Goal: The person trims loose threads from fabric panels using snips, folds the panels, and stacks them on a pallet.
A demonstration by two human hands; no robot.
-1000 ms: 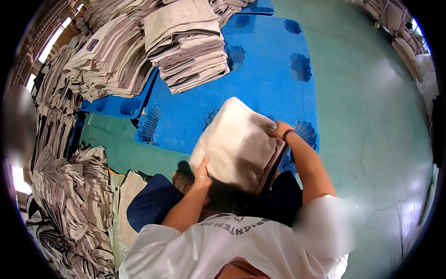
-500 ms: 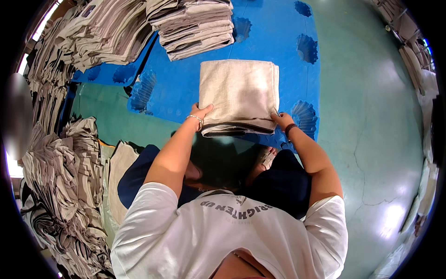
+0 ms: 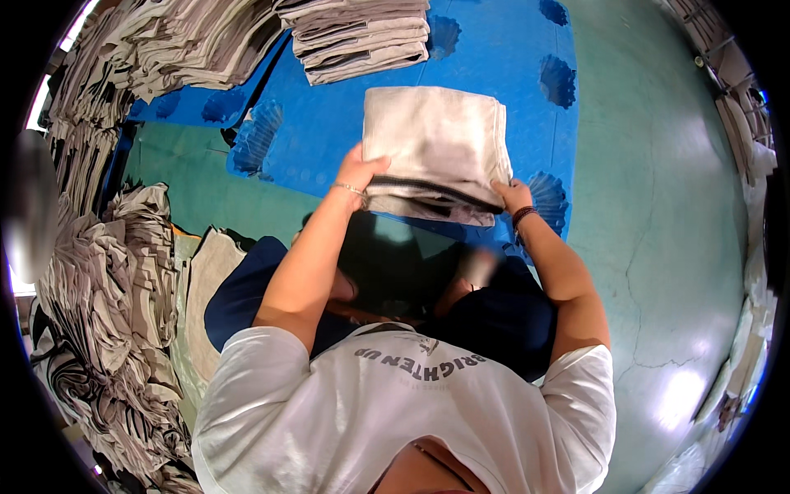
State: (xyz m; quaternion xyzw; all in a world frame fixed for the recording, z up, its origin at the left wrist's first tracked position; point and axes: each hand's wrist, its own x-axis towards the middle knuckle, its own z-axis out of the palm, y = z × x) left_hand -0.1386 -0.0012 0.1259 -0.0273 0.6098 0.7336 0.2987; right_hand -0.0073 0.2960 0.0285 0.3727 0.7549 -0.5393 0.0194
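Observation:
Between my hands is a folded beige cloth [image 3: 436, 132] with a dark trim band along its near edge. My left hand [image 3: 360, 171] grips its near left side, thumb on top and fingers hidden behind the edge. At the near right corner, my right hand [image 3: 512, 194] is closed on the cloth, pinching its layers. The cloth is over a blue plastic platform [image 3: 329, 140]; its underside is hidden, so I cannot tell whether it touches the surface.
A neat stack of folded beige cloths [image 3: 362, 41] stands on the platform's far side. Larger heaps of fabric [image 3: 189, 41] lie at far left, and a crumpled pile [image 3: 107, 305] is beside my left leg. Green floor [image 3: 650, 206] extends to the right, with white bundles [image 3: 745, 346] along its edge.
Both hands have moved slightly away from me and to the right with the cloth. Its near edge now slants more, and the layers below the trim show more loosely.

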